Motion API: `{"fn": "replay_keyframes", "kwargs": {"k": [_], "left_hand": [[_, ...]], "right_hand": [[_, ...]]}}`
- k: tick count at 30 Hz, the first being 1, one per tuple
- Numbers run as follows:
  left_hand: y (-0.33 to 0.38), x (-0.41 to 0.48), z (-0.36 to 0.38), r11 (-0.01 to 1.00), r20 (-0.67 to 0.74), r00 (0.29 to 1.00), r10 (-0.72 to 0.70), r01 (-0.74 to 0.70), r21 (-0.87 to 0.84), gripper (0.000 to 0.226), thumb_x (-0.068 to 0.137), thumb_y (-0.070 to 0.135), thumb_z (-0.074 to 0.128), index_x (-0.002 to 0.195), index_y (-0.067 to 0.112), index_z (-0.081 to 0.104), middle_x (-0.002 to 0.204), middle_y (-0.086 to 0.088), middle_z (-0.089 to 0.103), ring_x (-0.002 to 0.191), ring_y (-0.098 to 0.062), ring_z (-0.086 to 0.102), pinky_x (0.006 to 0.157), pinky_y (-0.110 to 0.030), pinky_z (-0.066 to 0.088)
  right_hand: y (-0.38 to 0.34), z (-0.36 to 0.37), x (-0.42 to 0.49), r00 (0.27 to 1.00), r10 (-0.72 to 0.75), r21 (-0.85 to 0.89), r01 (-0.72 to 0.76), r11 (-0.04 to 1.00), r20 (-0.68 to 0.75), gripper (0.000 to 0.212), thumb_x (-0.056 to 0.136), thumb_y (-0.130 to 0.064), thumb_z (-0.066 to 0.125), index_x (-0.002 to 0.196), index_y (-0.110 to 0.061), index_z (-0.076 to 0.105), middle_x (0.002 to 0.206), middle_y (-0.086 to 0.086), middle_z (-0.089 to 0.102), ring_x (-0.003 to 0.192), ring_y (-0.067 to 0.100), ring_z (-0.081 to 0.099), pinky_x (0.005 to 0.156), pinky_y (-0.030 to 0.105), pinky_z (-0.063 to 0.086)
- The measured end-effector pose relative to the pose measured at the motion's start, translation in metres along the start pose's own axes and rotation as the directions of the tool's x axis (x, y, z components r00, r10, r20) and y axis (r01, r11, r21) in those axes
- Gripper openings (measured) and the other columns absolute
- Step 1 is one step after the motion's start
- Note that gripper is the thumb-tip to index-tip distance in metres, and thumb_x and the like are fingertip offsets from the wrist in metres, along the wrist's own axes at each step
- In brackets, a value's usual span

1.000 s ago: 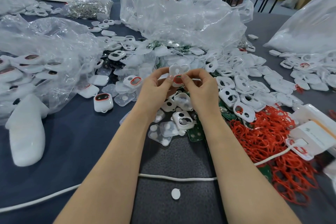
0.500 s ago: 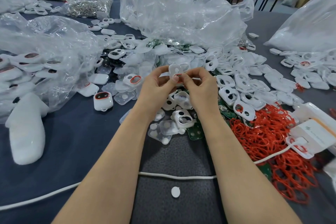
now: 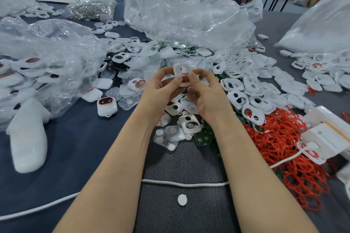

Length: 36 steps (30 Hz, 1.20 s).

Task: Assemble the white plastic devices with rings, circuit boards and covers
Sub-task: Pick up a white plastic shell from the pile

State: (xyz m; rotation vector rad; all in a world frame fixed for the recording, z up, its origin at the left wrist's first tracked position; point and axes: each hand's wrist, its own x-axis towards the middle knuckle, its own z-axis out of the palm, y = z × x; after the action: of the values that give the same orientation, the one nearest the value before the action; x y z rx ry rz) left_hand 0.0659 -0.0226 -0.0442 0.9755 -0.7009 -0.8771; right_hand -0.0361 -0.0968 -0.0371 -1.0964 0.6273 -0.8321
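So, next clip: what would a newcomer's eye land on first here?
At centre, the left hand and right hand pinch a red-ringed white device between them. To the right sprawls a bright heap of red rings, and behind the hands a crumpled clear plastic bag rises over scattered white shells.

Both bare forearms reach forward and converge. The left grip (image 3: 161,89) and right grip (image 3: 206,94) meet, thumbs and curled fingers pinching one white device (image 3: 180,70) between them.

Both forearms are shown bare to the frame's lower edge; the left hand (image 3: 161,86) and the right hand (image 3: 207,92) are likewise uncovered.
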Motion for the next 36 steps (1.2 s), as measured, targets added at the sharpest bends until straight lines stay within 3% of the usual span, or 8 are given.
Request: {"fn": "replay_keyframes", "kwargs": {"k": [3,6,12,16,23,27,32,36], "left_hand": [[0.002,0.0,-0.001,0.998,0.038,0.999,-0.021,0.023,-0.058,0.015,0.095,0.005,0.054,0.105,0.014,0.059,0.087,0.0,0.076,0.082,-0.01,0.072,0.073,-0.016,0.054],[0.002,-0.001,-0.003,0.998,0.038,0.998,-0.04,0.042,-0.053,0.017,0.093,0.006,0.057,0.108,0.015,0.061,0.089,-0.002,0.076,0.084,-0.011,0.072,0.075,-0.017,0.054],[-0.006,0.002,0.001,0.989,-0.051,0.998,-0.023,0.031,0.143,0.027,0.092,0.004,0.061,0.118,0.008,0.058,0.087,0.0,0.076,0.085,-0.011,0.072,0.074,-0.018,0.054],[-0.008,0.003,0.001,0.951,-0.085,0.996,0.028,0.0,0.31,0.028,0.094,0.002,0.057,0.122,0.009,0.056,0.092,-0.001,0.073,0.089,-0.011,0.071,0.081,-0.021,0.055],[-0.003,0.001,0.002,0.932,-0.125,0.99,0.071,-0.021,0.362,0.029,0.096,0.007,0.056,0.124,0.014,0.055,0.098,-0.004,0.073,0.091,-0.011,0.07,0.083,-0.021,0.055],[-0.001,0.0,0.009,0.88,-0.187,0.976,0.114,-0.012,0.475,0.028,0.098,0.018,0.054,0.126,0.014,0.056,0.108,-0.01,0.069,0.099,-0.019,0.068,0.094,-0.038,0.054],[0.007,-0.005,0.013,0.903,-0.176,0.981,0.085,-0.001,0.43,0.023,0.093,0.036,0.06,0.103,0.017,0.066,0.077,0.008,0.07,0.071,-0.003,0.065,0.068,-0.023,0.052],[0.025,0.0,-0.007,0.906,-0.335,0.929,0.159,-0.002,0.423,0.025,0.099,0.03,0.051,0.086,0.013,0.065,0.079,-0.006,0.069,0.074,-0.018,0.067,0.07,-0.031,0.054]], "right_hand": [[-0.006,-0.007,0.001,0.978,0.176,0.196,-0.195,0.961,0.113,0.007,0.09,-0.014,0.06,0.085,-0.011,0.064,0.067,-0.002,0.066,0.054,0.005,0.057,0.053,0.017,0.051],[-0.004,-0.006,0.001,0.986,0.143,0.201,-0.159,0.967,0.089,0.016,0.091,-0.011,0.059,0.076,-0.011,0.066,0.064,-0.002,0.067,0.054,0.005,0.059,0.054,0.016,0.051],[0.008,0.0,0.002,0.981,-0.185,-0.473,0.134,0.871,-0.064,0.016,0.093,-0.021,0.062,0.08,-0.02,0.07,0.073,0.0,0.069,0.064,0.007,0.064,0.068,0.027,0.057],[0.008,0.0,0.0,0.987,-0.153,-0.482,0.116,0.868,-0.039,0.012,0.093,-0.023,0.062,0.089,-0.018,0.072,0.075,0.0,0.069,0.059,0.0,0.061,0.058,0.018,0.052],[0.004,0.004,-0.003,0.967,-0.255,-0.585,0.198,0.786,-0.016,0.018,0.086,-0.028,0.071,0.093,-0.012,0.068,0.082,0.001,0.07,0.077,0.016,0.066,0.08,0.04,0.056],[0.005,0.009,-0.006,0.906,-0.42,-0.61,0.302,0.732,-0.055,0.013,0.086,-0.023,0.071,0.085,-0.011,0.065,0.077,-0.002,0.066,0.071,0.01,0.061,0.07,0.022,0.051],[0.004,0.023,-0.007,0.865,-0.475,-0.808,0.392,0.44,0.161,0.013,0.09,-0.016,0.063,0.094,-0.007,0.071,0.089,0.005,0.055,0.071,0.01,0.047,0.064,0.008,0.037],[-0.01,0.052,-0.003,0.859,-0.368,-0.786,0.488,0.38,0.356,0.016,0.087,-0.016,0.066,0.101,-0.013,0.073,0.087,0.002,0.063,0.078,0.015,0.058,0.065,0.013,0.039]]}}
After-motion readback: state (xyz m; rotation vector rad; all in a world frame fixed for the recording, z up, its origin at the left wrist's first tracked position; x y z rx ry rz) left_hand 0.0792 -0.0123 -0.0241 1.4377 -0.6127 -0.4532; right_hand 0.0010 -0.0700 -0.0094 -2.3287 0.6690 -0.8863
